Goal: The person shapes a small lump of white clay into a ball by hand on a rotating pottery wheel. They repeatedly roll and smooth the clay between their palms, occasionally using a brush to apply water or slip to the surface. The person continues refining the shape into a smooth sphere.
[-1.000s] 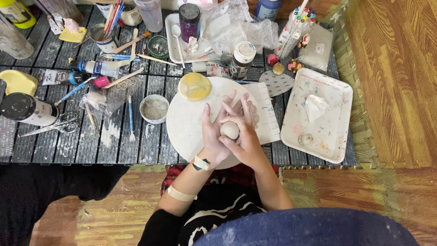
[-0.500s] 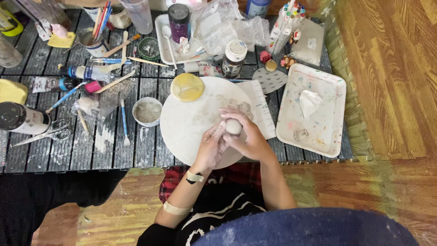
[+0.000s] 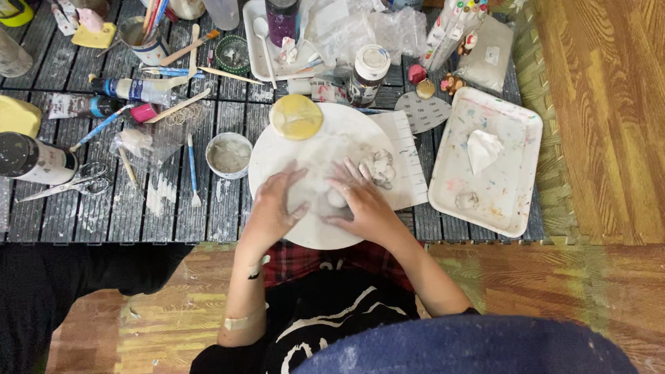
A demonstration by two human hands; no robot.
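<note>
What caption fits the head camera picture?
Both hands, left hand and right hand, press pale clay on a round white board.

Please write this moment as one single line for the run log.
left hand: flat on round white board | right hand: over small white clay lump | yellow clay disc: board's far edge | white paint-stained rectangular tray: right

1. A low grey slatted work surface [image 3: 228,208], dusted with white powder, carries everything; it sits on a wooden floor [image 3: 609,138].
2. A round white board [image 3: 277,152] lies at the middle, with a flat yellow disc [image 3: 296,116] at its far edge.
3. A small round bowl of grey paste [image 3: 229,154] stands just left of the board.
4. A white rectangular plastic tray flecked with paint [image 3: 512,131] lies to the right.
5. Metal scissors [image 3: 66,185] and a dark paint-spattered bottle on its side [image 3: 34,158] lie at the left.
6. A thin blue-handled tool [image 3: 192,170] lies beside the bowl.
</note>
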